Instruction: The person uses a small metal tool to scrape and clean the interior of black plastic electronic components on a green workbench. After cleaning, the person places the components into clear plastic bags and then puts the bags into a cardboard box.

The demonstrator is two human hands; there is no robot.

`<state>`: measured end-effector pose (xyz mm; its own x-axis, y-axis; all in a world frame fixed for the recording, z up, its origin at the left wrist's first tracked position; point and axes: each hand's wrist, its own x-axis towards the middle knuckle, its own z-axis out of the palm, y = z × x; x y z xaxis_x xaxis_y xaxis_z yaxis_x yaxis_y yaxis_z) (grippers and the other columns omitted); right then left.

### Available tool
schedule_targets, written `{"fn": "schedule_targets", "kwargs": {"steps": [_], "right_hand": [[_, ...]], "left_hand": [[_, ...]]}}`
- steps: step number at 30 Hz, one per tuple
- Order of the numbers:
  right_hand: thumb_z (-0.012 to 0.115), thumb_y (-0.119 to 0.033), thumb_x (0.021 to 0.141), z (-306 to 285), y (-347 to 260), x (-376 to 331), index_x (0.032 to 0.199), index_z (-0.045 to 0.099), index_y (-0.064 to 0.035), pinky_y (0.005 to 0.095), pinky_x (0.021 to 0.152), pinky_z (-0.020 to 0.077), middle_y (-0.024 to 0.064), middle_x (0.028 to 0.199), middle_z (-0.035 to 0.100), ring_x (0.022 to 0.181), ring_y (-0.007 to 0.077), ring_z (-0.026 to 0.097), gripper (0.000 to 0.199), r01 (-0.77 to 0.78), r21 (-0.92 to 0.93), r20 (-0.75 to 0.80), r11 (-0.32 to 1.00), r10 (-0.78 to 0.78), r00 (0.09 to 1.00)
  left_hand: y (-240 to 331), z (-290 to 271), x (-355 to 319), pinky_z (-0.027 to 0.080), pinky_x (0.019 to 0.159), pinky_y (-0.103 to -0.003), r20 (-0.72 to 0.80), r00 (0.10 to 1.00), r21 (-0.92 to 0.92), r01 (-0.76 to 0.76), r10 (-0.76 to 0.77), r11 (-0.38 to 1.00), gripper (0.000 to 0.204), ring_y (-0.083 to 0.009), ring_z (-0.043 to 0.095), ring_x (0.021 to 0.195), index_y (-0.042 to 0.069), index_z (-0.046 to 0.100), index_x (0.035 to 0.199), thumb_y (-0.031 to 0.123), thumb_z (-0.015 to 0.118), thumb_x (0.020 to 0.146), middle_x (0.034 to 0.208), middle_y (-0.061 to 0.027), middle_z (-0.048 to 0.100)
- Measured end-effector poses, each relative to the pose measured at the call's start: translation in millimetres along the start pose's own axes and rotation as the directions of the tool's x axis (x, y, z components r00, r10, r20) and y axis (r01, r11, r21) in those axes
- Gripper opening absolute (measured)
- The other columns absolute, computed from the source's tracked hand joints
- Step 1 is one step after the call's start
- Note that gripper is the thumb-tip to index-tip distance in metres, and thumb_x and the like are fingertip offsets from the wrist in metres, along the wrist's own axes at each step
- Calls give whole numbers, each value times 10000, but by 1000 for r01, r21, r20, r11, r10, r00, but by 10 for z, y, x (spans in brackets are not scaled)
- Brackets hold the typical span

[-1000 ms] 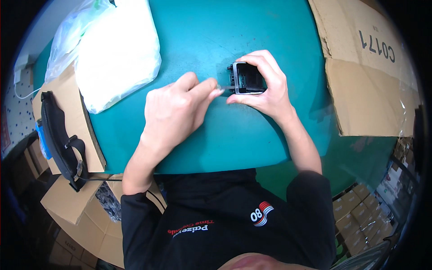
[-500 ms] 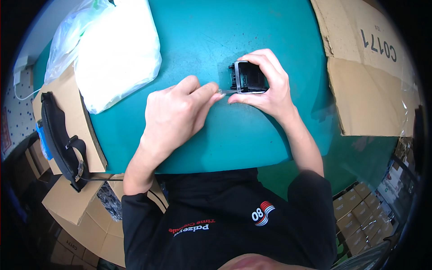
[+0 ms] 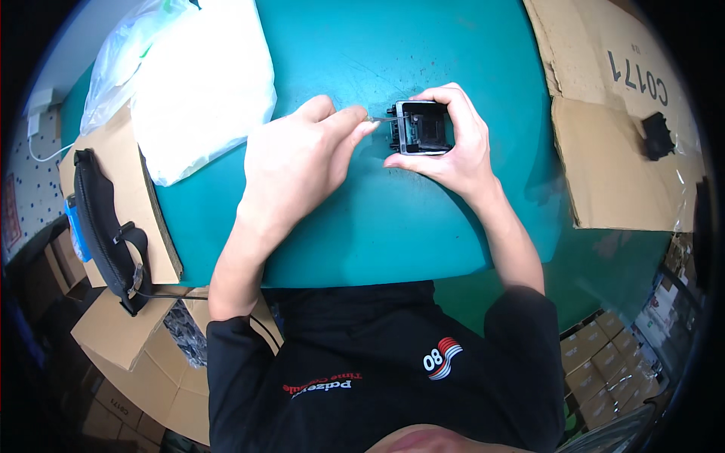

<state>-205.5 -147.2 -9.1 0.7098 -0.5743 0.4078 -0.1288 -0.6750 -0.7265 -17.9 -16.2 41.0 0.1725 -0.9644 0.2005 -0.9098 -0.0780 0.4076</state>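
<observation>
My right hand (image 3: 467,158) grips a black box-shaped plastic housing (image 3: 432,130) with a pale rim, thumb along its near side and fingers round the far side. The housing's open face shows a dark hollow, and small parts jut from its left side. A thin metal tool (image 3: 387,119) is pinched in my left hand (image 3: 296,167). Its tip reaches over the left rim into the housing's opening. The fingers hide most of the tool, so I cannot tell its exact kind.
A green work table (image 3: 362,241) lies under my hands. At the left are a white plastic bag (image 3: 204,90) and a black strapped pouch (image 3: 102,223) on cardboard. A cardboard box (image 3: 623,166) stands at the right, with a small black part (image 3: 658,137) in front of its flap.
The tool in my left hand has moved up from the housing's near left corner to its opening. A small black part has appeared at the right-hand box.
</observation>
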Motion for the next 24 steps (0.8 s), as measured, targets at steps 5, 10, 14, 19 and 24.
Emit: {"fn": "schedule_targets", "kwargs": {"steps": [5, 10, 14, 19, 24], "right_hand": [[986, -418, 576, -4, 3, 12, 1050, 622, -22, 362, 759, 552, 116, 953, 635, 855, 280, 649, 717, 3, 6, 5, 1000, -3, 1000], [986, -416, 579, -7, 14, 7, 1045, 622, -23, 360, 762, 551, 118, 951, 634, 853, 282, 646, 710, 12, 9, 11, 1000, -12, 1000], [987, -412, 578, -8, 5, 15, 1042, 623, -23, 360, 764, 551, 119, 952, 634, 851, 282, 645, 707, 22, 9, 6, 1000, -22, 1000], [998, -386, 572, -25, 22, -2, 1066, 601, -22, 346, 794, 540, 116, 996, 649, 888, 251, 640, 731, 21, -8, 37, 1000, -20, 999], [987, -396, 579, -13, 3, 14, 1054, 617, -12, 377, 769, 548, 125, 960, 631, 866, 298, 644, 714, 29, -13, 13, 999, -29, 999]], "left_hand": [[6, -6, 34, 508, 528, -392, 32, 999, -3, 33, -32, 999, 153, -284, 642, 594, 174, 746, 932, 310, 678, 952, 711, -65, 568], [22, -20, 5, 510, 531, -394, 38, 999, -6, 23, -23, 1000, 167, -287, 647, 600, 173, 749, 930, 319, 672, 958, 715, -71, 573], [-32, 56, 47, 511, 533, -395, -13, 1000, -10, 26, -27, 1000, 172, -290, 649, 602, 174, 753, 947, 324, 670, 958, 722, -69, 579], [-37, 36, 23, 514, 540, -403, 10, 1000, -22, 18, -17, 1000, 198, -294, 652, 613, 154, 743, 938, 332, 658, 965, 733, -71, 584], [-124, 141, 85, 512, 539, -401, -35, 998, 93, 49, -46, 994, 184, -289, 651, 623, 151, 735, 939, 316, 660, 967, 730, -66, 578]]}}
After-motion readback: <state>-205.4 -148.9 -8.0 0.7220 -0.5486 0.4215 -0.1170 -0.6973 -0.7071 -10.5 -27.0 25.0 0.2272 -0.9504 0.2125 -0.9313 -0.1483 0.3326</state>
